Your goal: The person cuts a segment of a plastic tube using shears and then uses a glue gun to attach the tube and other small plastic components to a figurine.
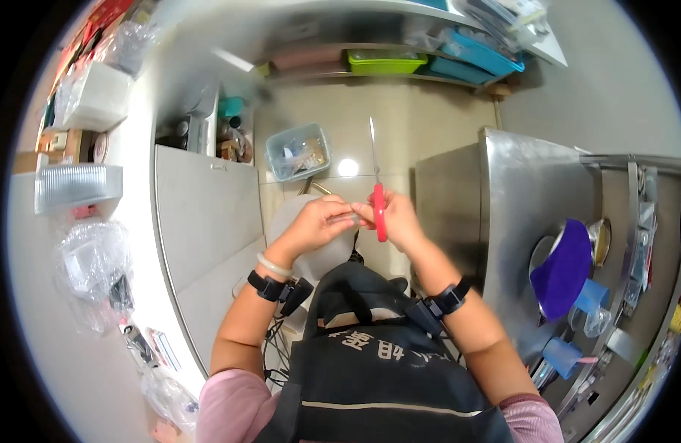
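In front of my dark apron, both hands meet at about waist height. My right hand is closed round the red handles of a pair of scissors, whose narrow metal blades point away from me and look closed together. My left hand is pinched, its fingertips close to the right hand's fingers. Between the fingertips shows a small greyish bit, too small to make out. The fingers of each hand partly cover it.
Beyond my hands, a pale blue bin holding plastic scraps stands on the tiled floor. A steel counter with a purple cloth runs along the right. White cabinets line the left. A green basket sits on the far shelf.
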Demonstrator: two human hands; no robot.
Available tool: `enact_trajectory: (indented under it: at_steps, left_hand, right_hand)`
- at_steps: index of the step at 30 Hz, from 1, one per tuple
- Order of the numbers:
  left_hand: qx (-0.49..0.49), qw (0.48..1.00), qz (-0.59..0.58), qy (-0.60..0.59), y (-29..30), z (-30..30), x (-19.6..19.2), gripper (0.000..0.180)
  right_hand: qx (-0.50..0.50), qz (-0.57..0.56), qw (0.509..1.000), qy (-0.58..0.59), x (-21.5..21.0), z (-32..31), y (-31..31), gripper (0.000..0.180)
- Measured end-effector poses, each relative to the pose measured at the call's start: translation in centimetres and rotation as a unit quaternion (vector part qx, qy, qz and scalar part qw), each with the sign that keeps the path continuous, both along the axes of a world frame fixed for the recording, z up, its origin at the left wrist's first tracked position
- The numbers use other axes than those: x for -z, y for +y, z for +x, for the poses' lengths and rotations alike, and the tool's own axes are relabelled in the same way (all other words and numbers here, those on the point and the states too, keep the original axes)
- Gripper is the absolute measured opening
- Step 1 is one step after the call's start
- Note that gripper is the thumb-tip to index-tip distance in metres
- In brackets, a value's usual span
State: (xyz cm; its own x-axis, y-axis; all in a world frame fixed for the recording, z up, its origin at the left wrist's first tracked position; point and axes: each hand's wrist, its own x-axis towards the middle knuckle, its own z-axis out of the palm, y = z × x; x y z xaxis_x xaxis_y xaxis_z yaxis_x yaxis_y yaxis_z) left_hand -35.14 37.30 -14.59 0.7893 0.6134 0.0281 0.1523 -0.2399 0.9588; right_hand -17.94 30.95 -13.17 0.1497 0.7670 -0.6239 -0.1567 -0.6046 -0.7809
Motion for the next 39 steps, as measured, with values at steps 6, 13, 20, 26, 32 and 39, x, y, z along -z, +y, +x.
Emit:
enact_trajectory:
  at_steps: [6,13,20,26,32,39]
  left_hand:
    - [-0.071,0.926,-0.328,-0.174,-2.7,7.0,-6.5,0.033]
    - [0.061,0.857,-0.461,-0.223,-12.6,18.8,-10.4,0.022]
    - [0.228,0.798,-0.546,-0.12,-26.4,27.0,-13.4,0.027]
    - [0.286,0.813,-0.507,-0.005,-38.5,31.6,-13.3,0.026]
    - [0.294,0.809,-0.509,-0.003,-47.3,33.7,-13.2,0.027]
    - [0.299,0.825,-0.48,0.014,-50.2,35.5,-14.3,0.031]
  right_hand:
    - [0.224,0.144,0.957,0.114,-7.8,3.8,-5.8,0.031]
    - [0.369,0.177,0.912,0.0,-12.5,9.9,-20.9,0.023]
    - [0.306,0.096,0.939,-0.121,-16.5,9.7,-44.2,0.027]
    - [0.331,-0.02,0.908,-0.258,-16.1,7.4,-55.3,0.049]
    - [0.401,-0.075,0.881,-0.239,-15.0,8.0,-62.6,0.058]
    - [0.419,0.068,0.89,-0.165,-12.9,9.2,-66.2,0.044]
